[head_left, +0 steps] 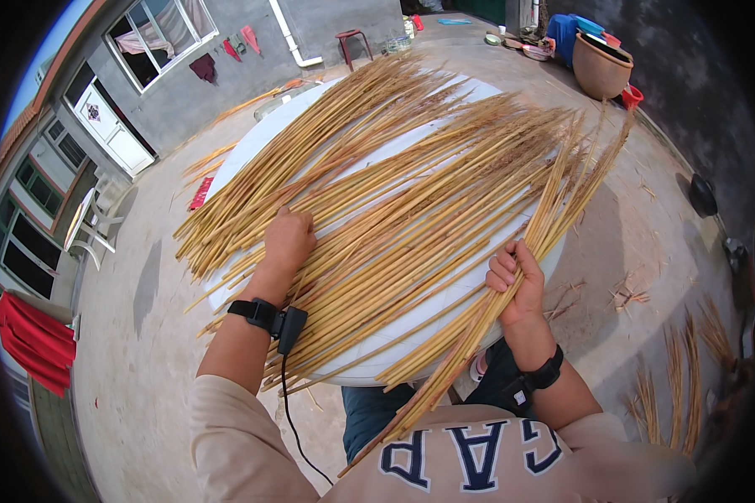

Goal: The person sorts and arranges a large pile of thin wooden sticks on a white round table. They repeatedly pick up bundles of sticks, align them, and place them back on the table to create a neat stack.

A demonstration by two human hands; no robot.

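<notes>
Long yellow-brown reed stalks [394,277] with feathery brown heads lie side by side across a round white table [377,339], their heads toward the far right. My right hand [518,281] is wrapped round a slanting bundle of reed stalks [470,331]. The bundle's bare ends reach down toward my body, and its heads rise to the upper right. Over the left part of the spread, my left hand [289,239] is closed with its fingers curled down at some stalks. Its fingertips are partly hidden under the back of the hand.
A thicker group of reeds [310,138] covers the table's far left. More reed bundles [675,381] are on the concrete at the lower right. A large clay pot [601,67] stands at the back right. From my left wrist device hangs a black cable [289,419].
</notes>
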